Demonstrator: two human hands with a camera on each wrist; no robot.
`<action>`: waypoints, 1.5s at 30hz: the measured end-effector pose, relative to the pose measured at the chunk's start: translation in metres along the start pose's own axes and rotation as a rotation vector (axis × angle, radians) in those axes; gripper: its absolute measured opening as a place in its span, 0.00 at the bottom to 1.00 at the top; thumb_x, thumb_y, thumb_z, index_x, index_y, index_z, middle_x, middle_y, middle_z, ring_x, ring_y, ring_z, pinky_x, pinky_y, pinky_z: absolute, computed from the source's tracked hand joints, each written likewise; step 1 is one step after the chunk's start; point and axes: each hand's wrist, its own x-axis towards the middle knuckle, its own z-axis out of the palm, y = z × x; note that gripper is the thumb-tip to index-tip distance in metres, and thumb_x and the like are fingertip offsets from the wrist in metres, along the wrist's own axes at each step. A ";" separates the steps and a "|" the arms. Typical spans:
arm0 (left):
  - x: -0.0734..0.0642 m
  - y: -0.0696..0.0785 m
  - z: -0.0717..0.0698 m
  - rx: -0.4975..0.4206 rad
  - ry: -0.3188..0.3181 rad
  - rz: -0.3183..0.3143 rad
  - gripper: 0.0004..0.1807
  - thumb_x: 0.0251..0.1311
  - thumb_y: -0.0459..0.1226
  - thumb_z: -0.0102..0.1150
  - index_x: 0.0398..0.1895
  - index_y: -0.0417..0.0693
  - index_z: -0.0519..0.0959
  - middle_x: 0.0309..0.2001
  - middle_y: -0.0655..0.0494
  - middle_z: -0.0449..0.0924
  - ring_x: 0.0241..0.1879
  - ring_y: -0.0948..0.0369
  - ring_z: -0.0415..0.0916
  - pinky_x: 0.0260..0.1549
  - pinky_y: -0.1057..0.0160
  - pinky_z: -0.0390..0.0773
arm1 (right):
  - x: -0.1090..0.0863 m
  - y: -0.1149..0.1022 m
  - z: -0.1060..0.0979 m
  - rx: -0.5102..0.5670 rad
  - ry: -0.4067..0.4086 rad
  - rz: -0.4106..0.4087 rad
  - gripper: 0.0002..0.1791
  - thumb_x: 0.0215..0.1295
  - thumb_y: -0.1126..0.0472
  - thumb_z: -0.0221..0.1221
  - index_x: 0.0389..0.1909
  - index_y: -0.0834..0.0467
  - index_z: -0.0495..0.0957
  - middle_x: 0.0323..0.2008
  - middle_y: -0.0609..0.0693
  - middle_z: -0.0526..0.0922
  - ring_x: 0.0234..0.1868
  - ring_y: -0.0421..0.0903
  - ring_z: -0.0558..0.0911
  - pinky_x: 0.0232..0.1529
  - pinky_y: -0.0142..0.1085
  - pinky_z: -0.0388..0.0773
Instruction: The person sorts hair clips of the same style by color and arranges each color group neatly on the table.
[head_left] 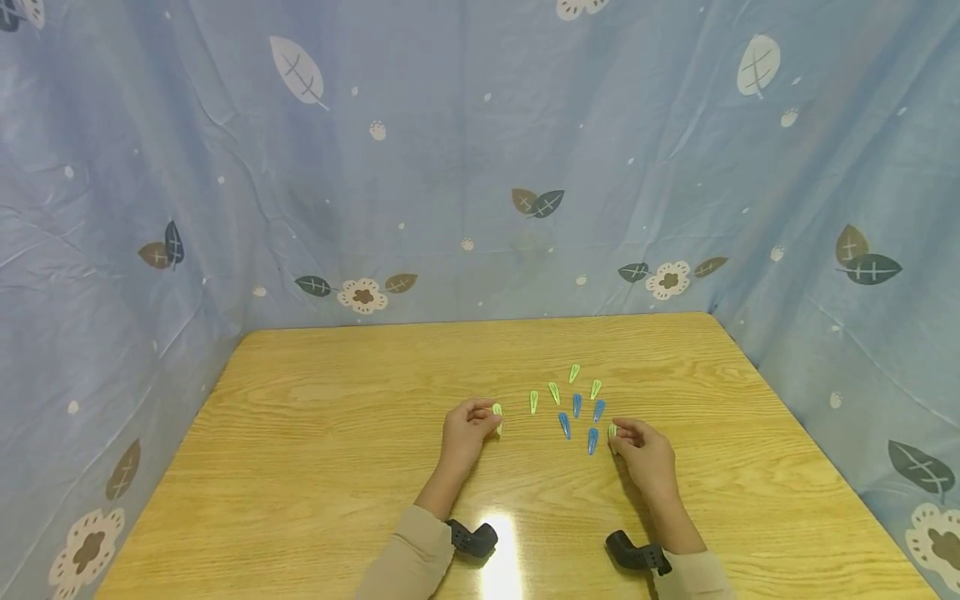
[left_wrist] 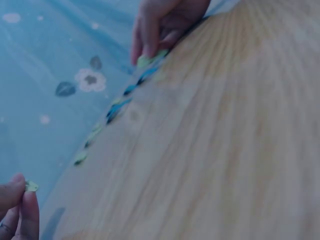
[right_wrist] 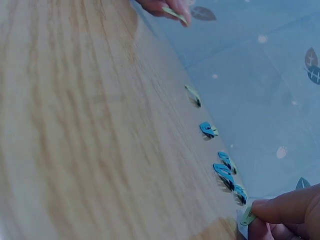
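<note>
My left hand [head_left: 462, 435] pinches a light green snap hair clip [head_left: 497, 410] between thumb and fingers; the left wrist view shows that clip [left_wrist: 32, 186] held off the tabletop. To the right, my right hand [head_left: 649, 460] holds another light green hair clip [head_left: 612, 431], also seen between the fingertips in the right wrist view as a pale green clip [right_wrist: 247, 216]. Between the hands lie several blue hair clips [head_left: 564, 426], with several green hair clips [head_left: 553, 392] behind and to the left of them. The blue clip [head_left: 592, 441] in front lies nearest my right hand.
The clips lie on a wood-grain table [head_left: 315, 442]. A blue curtain [head_left: 450, 150] with leaf and flower prints hangs around its back and sides. Black wrist mounts [head_left: 474, 540] sit at both cuffs. Light glares off the table's front [head_left: 501, 554].
</note>
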 end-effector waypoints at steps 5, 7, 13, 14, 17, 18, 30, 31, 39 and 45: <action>0.005 -0.002 -0.026 0.062 0.071 0.019 0.14 0.56 0.30 0.65 0.46 0.35 0.80 0.33 0.49 0.80 0.30 0.61 0.77 0.30 0.69 0.79 | 0.000 0.000 0.000 0.009 -0.001 0.001 0.17 0.63 0.68 0.59 0.53 0.67 0.77 0.42 0.59 0.79 0.39 0.45 0.76 0.32 0.26 0.72; 0.008 -0.003 -0.036 0.107 0.107 0.037 0.13 0.56 0.30 0.65 0.45 0.36 0.80 0.34 0.49 0.80 0.32 0.60 0.77 0.30 0.69 0.78 | 0.000 0.001 0.000 0.009 -0.004 0.003 0.17 0.63 0.68 0.59 0.53 0.67 0.77 0.43 0.59 0.79 0.39 0.45 0.76 0.33 0.26 0.72; 0.014 -0.006 -0.060 0.238 0.189 0.080 0.12 0.57 0.31 0.65 0.45 0.38 0.80 0.36 0.50 0.81 0.35 0.58 0.78 0.33 0.68 0.77 | 0.000 0.001 0.000 0.002 -0.002 0.009 0.17 0.64 0.67 0.58 0.53 0.66 0.77 0.43 0.59 0.80 0.41 0.47 0.76 0.35 0.26 0.72; 0.015 -0.006 -0.063 0.250 0.196 0.085 0.12 0.57 0.31 0.65 0.45 0.38 0.81 0.36 0.50 0.81 0.36 0.57 0.78 0.33 0.67 0.77 | 0.000 0.001 0.000 0.001 -0.002 0.011 0.17 0.64 0.67 0.58 0.53 0.66 0.77 0.43 0.59 0.80 0.41 0.47 0.76 0.35 0.26 0.72; 0.019 -0.007 -0.068 0.295 0.212 0.114 0.12 0.57 0.31 0.65 0.45 0.38 0.81 0.36 0.50 0.81 0.36 0.56 0.78 0.34 0.66 0.78 | 0.001 0.001 0.001 0.001 0.000 0.016 0.17 0.64 0.67 0.58 0.54 0.66 0.77 0.43 0.59 0.80 0.41 0.47 0.76 0.35 0.27 0.72; 0.021 -0.007 -0.069 0.311 0.218 0.126 0.12 0.57 0.31 0.65 0.45 0.38 0.81 0.35 0.50 0.81 0.36 0.56 0.78 0.34 0.65 0.78 | 0.001 0.001 0.001 0.003 0.001 0.017 0.17 0.64 0.67 0.58 0.54 0.66 0.77 0.42 0.59 0.80 0.41 0.47 0.76 0.34 0.27 0.72; 0.036 -0.008 -0.076 0.406 0.228 0.157 0.11 0.57 0.28 0.63 0.44 0.36 0.81 0.34 0.49 0.80 0.35 0.55 0.77 0.36 0.60 0.78 | 0.001 0.002 0.002 -0.005 0.001 0.009 0.17 0.65 0.66 0.58 0.53 0.66 0.77 0.43 0.58 0.79 0.42 0.47 0.77 0.36 0.27 0.72; 0.037 -0.008 -0.076 0.415 0.223 0.154 0.12 0.58 0.28 0.63 0.45 0.35 0.81 0.34 0.49 0.80 0.35 0.55 0.77 0.36 0.59 0.78 | 0.001 0.002 0.002 -0.005 -0.001 0.008 0.17 0.65 0.67 0.58 0.53 0.66 0.77 0.43 0.58 0.79 0.42 0.48 0.77 0.36 0.27 0.72; 0.042 -0.008 -0.076 0.517 0.165 0.155 0.11 0.58 0.28 0.62 0.44 0.32 0.80 0.33 0.47 0.78 0.34 0.54 0.75 0.35 0.58 0.76 | 0.001 0.002 0.001 -0.015 -0.005 0.000 0.17 0.65 0.66 0.58 0.54 0.66 0.77 0.43 0.59 0.80 0.43 0.49 0.77 0.37 0.27 0.72; 0.043 -0.007 -0.075 0.552 0.172 0.145 0.11 0.58 0.30 0.62 0.43 0.33 0.81 0.33 0.48 0.78 0.33 0.55 0.74 0.34 0.57 0.76 | 0.000 0.003 0.002 -0.010 -0.018 -0.001 0.17 0.65 0.67 0.58 0.54 0.66 0.77 0.44 0.59 0.79 0.44 0.49 0.77 0.38 0.27 0.72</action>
